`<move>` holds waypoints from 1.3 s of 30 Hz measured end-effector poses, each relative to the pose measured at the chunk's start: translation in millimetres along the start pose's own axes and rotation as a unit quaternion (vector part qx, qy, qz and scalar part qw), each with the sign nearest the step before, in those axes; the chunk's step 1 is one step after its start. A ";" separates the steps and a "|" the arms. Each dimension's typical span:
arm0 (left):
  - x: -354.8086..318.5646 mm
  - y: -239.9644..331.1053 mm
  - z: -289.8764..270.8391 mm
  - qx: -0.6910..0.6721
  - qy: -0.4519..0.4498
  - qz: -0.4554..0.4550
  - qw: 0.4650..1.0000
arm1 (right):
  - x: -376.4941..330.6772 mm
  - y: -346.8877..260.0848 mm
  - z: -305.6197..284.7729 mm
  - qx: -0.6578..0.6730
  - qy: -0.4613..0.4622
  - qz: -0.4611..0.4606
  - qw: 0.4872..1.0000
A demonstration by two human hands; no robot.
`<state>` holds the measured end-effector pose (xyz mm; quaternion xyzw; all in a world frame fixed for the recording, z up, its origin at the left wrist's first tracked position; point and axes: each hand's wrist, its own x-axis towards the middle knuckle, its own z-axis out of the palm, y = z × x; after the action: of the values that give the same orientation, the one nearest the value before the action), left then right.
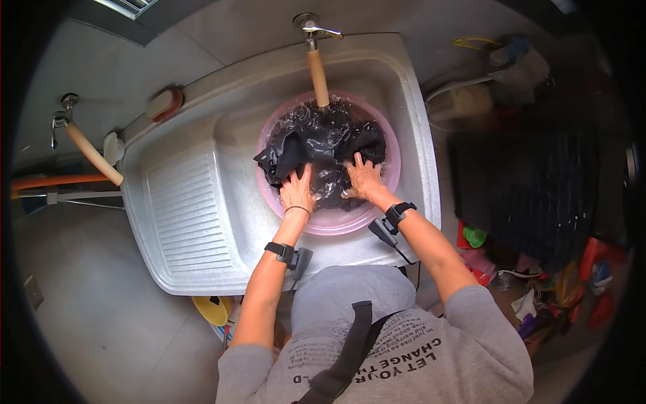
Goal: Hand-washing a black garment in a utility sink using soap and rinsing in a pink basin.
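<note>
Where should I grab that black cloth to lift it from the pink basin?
Take the black cloth by its raised left and right folds, probably best from above on the near side: they bunch above the water, while the hose hangs over the far part.

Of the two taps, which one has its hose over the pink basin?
The top centre tap: its hose ends over the pink basin; the far left tap has its hose ending elsewhere.

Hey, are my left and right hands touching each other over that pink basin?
Apart. The head view shows a dark gap between your left hand and right hand, across the pink basin.
</note>
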<state>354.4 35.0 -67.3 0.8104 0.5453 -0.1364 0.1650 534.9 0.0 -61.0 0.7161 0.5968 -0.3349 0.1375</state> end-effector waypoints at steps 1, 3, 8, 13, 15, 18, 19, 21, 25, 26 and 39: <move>4.2 -2.4 6.4 -0.002 -0.002 0.000 1.000 | 4.0 1.7 0.2 -0.002 -0.003 0.001 1.000; 12.3 -9.4 19.5 -0.017 0.013 0.026 0.999 | 12.8 7.0 4.6 0.006 -0.056 -0.023 0.998; 29.9 -16.7 26.1 -0.038 -0.097 0.013 0.994 | 23.2 9.3 15.3 0.007 -0.045 -0.018 0.999; 31.7 -50.7 34.4 -0.131 -0.086 0.099 0.983 | 9.8 24.6 17.1 0.028 0.029 -0.081 0.996; 20.0 -53.0 19.5 -0.170 -0.065 0.126 0.975 | -13.4 26.1 -1.1 0.104 0.064 -0.072 0.990; 4.4 -61.4 -2.7 -0.328 -0.069 0.110 0.936 | -44.2 35.6 -4.1 0.124 0.204 -0.069 0.969; 1.7 -67.1 -7.1 -0.327 -0.066 0.109 0.936 | -51.5 37.8 -6.0 0.124 0.205 -0.071 0.968; -3.5 -72.1 -27.0 -0.403 -0.092 0.091 0.906 | -61.9 43.3 -9.8 0.202 0.240 -0.029 0.949; -6.0 -80.1 -65.0 -0.451 -0.007 0.101 0.887 | -69.0 67.6 -16.5 0.351 0.282 -0.037 0.892; -7.4 -82.0 -74.1 -0.473 0.012 0.099 0.875 | -74.4 70.5 -23.2 0.418 0.273 -0.017 0.866; -31.6 -85.0 -81.7 -0.303 0.096 -0.005 0.948 | -112.7 75.8 -62.0 0.196 0.240 0.010 0.951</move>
<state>267.2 72.4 9.5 0.7286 0.5782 0.1134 0.3492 619.1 -68.0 41.9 0.7942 0.5276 -0.2621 -0.1492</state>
